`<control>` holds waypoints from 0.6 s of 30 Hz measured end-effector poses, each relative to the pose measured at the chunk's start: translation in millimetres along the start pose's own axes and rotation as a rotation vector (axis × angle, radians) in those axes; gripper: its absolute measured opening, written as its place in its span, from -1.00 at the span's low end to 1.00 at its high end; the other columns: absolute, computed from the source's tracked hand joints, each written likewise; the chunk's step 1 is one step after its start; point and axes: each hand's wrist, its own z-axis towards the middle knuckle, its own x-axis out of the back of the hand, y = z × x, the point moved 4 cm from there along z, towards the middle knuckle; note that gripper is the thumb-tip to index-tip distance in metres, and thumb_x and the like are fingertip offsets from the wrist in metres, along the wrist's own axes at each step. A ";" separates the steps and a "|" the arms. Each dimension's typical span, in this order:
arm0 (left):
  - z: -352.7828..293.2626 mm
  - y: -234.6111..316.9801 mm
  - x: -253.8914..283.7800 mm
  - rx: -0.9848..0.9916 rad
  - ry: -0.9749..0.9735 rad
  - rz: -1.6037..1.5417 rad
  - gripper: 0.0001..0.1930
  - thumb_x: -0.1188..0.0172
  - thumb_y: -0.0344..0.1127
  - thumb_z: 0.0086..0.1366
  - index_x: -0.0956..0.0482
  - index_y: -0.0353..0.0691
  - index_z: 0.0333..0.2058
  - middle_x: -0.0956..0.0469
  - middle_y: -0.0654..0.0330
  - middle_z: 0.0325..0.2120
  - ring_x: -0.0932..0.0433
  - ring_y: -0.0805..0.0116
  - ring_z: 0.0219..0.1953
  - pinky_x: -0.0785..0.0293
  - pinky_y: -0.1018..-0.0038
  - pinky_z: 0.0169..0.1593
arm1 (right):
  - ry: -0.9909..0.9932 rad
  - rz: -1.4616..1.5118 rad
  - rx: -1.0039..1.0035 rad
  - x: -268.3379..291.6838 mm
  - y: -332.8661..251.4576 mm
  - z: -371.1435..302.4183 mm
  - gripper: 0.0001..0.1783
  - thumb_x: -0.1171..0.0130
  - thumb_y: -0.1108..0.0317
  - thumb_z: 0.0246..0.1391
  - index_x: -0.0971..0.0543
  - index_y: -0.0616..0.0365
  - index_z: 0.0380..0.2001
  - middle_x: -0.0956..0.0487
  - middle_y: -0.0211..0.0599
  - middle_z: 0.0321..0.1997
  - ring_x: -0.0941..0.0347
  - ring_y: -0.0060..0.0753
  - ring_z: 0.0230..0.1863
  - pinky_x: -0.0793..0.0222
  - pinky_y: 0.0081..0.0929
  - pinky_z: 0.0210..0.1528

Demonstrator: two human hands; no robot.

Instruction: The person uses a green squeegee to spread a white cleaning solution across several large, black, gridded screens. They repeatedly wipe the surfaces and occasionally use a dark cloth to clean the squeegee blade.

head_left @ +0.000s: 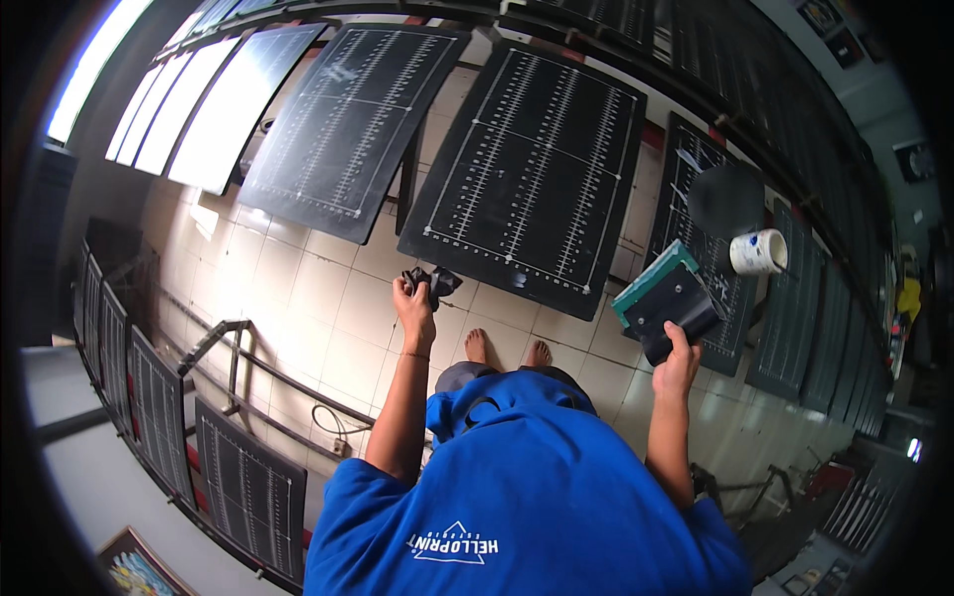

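My left hand (413, 306) is closed around a crumpled dark cloth (443, 284), held by the near left corner of a black board (517, 189) with white ruled markings. Off to the right, my right hand (679, 360) grips a squeegee (678, 306) by its black holder. Teal-green smears cover the blade edge, which points away from me. Beyond the squeegee, a stained white tub (758, 252) and a dark round disc (726, 199) sit on or over another marked board (735, 308); exactly how they rest there is unclear.
More marked boards (348, 124) line the far rail, the leftmost shining with window glare. Behind me at left runs a second row of boards (243, 477). Metal bars (235, 368) and a cable with a plug (338, 437) are near the tiled floor (318, 298).
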 end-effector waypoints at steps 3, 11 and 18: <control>-3.4 8.4 14.4 0.003 0.144 -0.170 -0.77 -0.13 -0.51 0.25 -0.39 -0.25 -0.12 -0.48 0.30 -0.34 -0.43 0.58 -0.42 -0.33 0.63 -0.42 | -0.005 -0.012 0.003 -15.1 -15.8 -6.9 -0.52 -0.22 0.50 0.00 -0.49 0.34 0.05 -0.54 -0.22 0.03 -0.47 -0.35 0.02 -0.35 -0.42 0.13; 6.1 9.6 -3.5 -0.017 0.127 -0.309 -0.73 -0.13 -0.49 0.29 -0.47 -0.35 -0.03 -0.57 0.24 -0.21 -0.53 0.51 -0.25 -0.47 0.60 -0.19 | -0.084 -0.076 -0.002 -33.2 -18.1 -9.0 -0.50 -0.17 0.53 0.05 -0.47 0.34 0.11 -0.53 -0.25 0.07 -0.48 -0.36 0.03 -0.41 -0.41 0.13; -4.2 33.2 -5.0 0.267 -0.072 -0.852 -0.77 -0.11 -0.35 0.43 -0.46 -0.32 -0.02 -0.58 0.18 -0.08 -0.57 0.37 -0.08 -0.55 0.54 -0.03 | -0.086 -0.067 0.010 -31.7 -21.5 -12.1 -0.55 -0.20 0.51 0.05 -0.51 0.36 0.06 -0.57 -0.24 0.02 -0.51 -0.35 -0.01 -0.43 -0.40 0.11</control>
